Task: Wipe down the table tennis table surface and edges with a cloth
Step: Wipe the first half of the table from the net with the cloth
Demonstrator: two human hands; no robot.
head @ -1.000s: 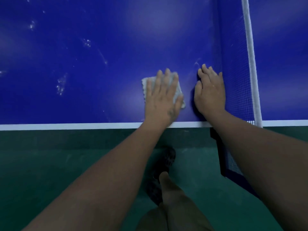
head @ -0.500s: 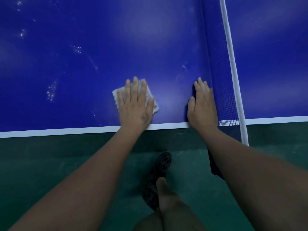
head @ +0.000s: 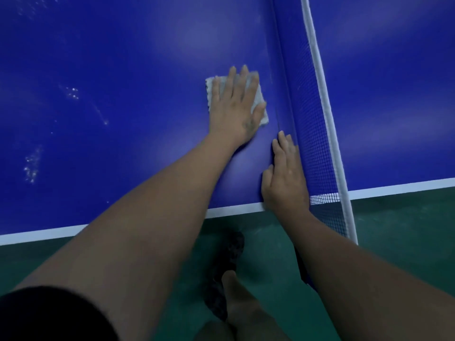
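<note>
Both hands flat, wiping the tabletop by the net.
My left hand presses the cloth, fingers straight; right hand rests flat, holding nothing. Next, I judge: sweep toward the specks.

Net stands upright across the counter, to the right of both hands. Its white top band runs out past the near edge. At surface level it bars any sideways pass to the half beyond.

Right hand lies flat against the net's foot, just inside the white edge line. Left hand lies flat on the cloth, farther in. Only a narrow blue strip separates cloth and net.

Left of that hand is a broad run of counter, bearing only pale specks.
</note>
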